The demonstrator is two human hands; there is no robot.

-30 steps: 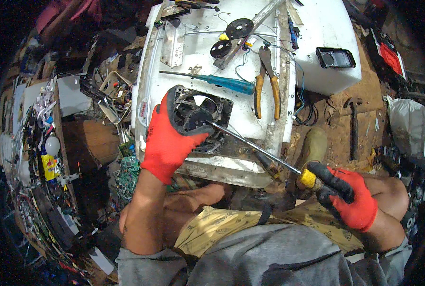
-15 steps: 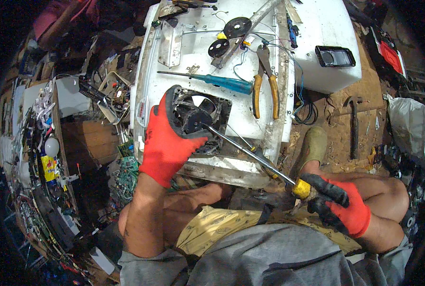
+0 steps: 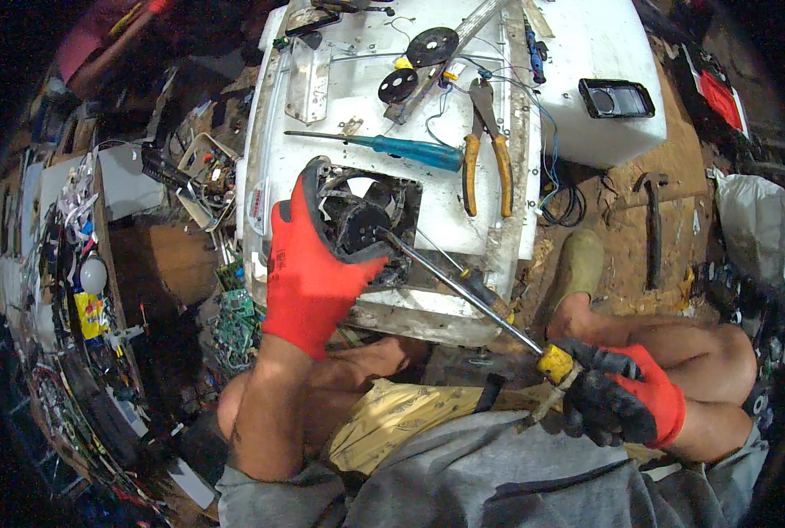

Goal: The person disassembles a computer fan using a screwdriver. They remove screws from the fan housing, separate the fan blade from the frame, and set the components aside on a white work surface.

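In a red glove with dark palm and fingers, my left hand (image 3: 309, 264) grips a black square cooling fan (image 3: 405, 207) by its left side and near edge. The fan's round hub faces up, partly covered by my thumb. My right hand (image 3: 621, 396), gloved alike, is closed round the yellow handle of a long screwdriver (image 3: 467, 295). Its steel shaft slants up and left, and the tip meets the hub. Beyond the shaft lies a second screwdriver (image 3: 489, 297) with a dark and yellow handle. A blue-handled screwdriver (image 3: 410, 150) rests just behind the fan.
The white work surface (image 3: 322, 145) carries yellow-handled pliers (image 3: 489, 150), two black discs (image 3: 432, 47) and loose wires. A white block (image 3: 617, 141) holds a black frame (image 3: 617, 99). A hammer (image 3: 652, 229) lies on the right. Electronic scrap (image 3: 234, 317) crowds the left; another person's arm shows at upper left.
My right hand has turned about the screwdriver handle, its fingers now wrapped over it from the other side. The handle dipped slightly; my left hand still grips the fan.
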